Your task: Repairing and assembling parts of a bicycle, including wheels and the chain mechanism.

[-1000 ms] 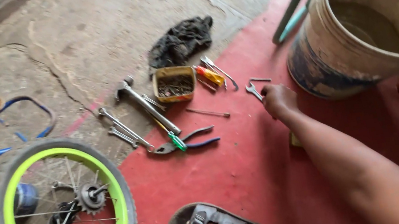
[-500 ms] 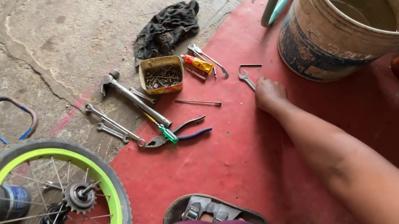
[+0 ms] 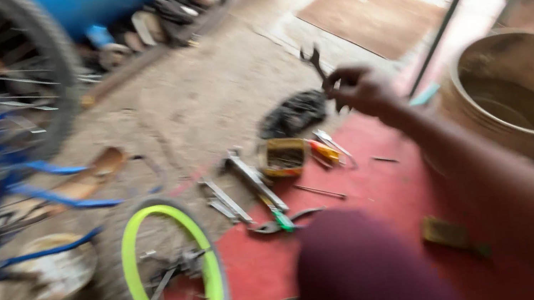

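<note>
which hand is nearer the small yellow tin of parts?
Right. The right hand is raised above and to the right of the yellow tin, gripping a spanner. The left hand is out of view.

Right hand [image 3: 361, 87] lifted spanner [image 3: 314, 61] (off floor)

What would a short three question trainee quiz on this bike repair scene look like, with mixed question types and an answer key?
1. True or false: the right hand is resting flat on the red mat.
2. Which rim colour does the small wheel on the ground have? A. orange B. bright green C. white
3. Fill in: the right hand holds a small metal ____ raised above the floor.

Key
1. False: it is lifted in the air, gripping a spanner.
2. B. The rim is bright green.
3. Spanner. Other tools lie below by the small yellow tin; the large bucket stands to the right.
</note>
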